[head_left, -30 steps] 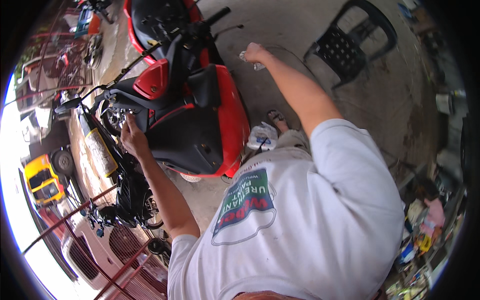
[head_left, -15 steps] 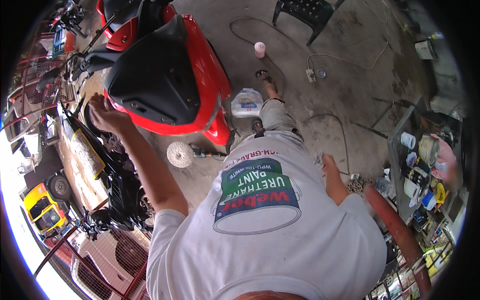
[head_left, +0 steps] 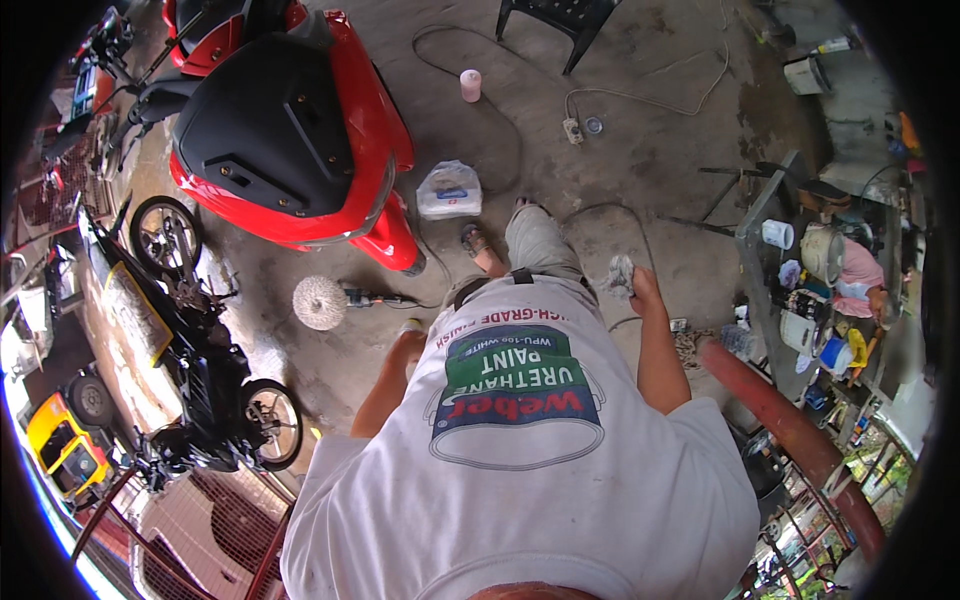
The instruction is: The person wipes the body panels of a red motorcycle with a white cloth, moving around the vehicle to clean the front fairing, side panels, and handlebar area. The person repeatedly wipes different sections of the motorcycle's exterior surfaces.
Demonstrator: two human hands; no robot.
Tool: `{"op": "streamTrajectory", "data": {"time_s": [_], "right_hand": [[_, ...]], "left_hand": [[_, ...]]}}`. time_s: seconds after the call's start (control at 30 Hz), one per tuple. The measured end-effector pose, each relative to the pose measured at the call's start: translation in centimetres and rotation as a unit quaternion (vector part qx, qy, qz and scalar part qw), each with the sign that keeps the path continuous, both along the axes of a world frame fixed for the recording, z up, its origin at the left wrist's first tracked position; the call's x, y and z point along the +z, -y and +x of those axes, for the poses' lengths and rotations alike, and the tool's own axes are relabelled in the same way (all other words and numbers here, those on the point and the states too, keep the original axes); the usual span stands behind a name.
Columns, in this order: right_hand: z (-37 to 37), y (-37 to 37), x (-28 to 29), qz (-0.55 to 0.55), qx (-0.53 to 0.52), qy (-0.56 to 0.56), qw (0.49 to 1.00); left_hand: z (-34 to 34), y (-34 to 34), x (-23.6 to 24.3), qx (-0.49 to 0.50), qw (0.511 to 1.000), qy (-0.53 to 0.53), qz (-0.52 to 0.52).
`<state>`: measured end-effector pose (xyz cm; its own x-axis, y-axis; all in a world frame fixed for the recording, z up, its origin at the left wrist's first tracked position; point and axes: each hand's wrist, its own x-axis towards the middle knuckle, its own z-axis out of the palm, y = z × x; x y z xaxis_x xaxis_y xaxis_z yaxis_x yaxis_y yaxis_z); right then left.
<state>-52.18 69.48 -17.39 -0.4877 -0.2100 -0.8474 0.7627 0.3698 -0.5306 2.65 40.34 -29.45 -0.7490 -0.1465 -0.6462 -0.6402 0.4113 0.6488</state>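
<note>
My right hand [head_left: 648, 289] hangs beside my right hip, its fingers closed on a crumpled grey cloth [head_left: 621, 276]. My left hand [head_left: 407, 345] is down beside my left hip with its fingers curled. A small whitish thing shows at its fingertips, too small to name. Ahead to the left stands a red scooter [head_left: 375, 110] with a black panel [head_left: 265, 130] on top; neither hand touches it. On the floor near my left hand lies a power polisher [head_left: 370, 298] with a round, fluffy white pad [head_left: 320, 302].
A white plastic bag [head_left: 449, 190] and a pink bottle [head_left: 471, 86] are on the concrete floor, where cords run to a socket box [head_left: 572, 130]. A black motorcycle [head_left: 190, 350] stands left. At right are a cluttered metal table [head_left: 752, 250] and a red pipe [head_left: 790, 430].
My left hand has come back from the scooter's side to my hip. The cloth in my right hand shows more plainly. My view has shifted, and I stand further from the scooter.
</note>
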Motion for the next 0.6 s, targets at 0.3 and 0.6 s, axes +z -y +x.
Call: {"op": "streamTrajectory", "data": {"time_s": [0.3, 0.6], "right_hand": [[-6.5, 11.0, 0.8, -0.158, 0.069, 0.057, 0.983], [-4.9, 17.8, 3.3, -0.239, 0.258, 0.099, 0.931]], "left_hand": [[0.6, -1.2, 2.1, 0.586, 0.785, 0.139, 0.146], [-8.3, -4.9, 8.1, 0.615, 0.789, 0.013, 0.016]]}}
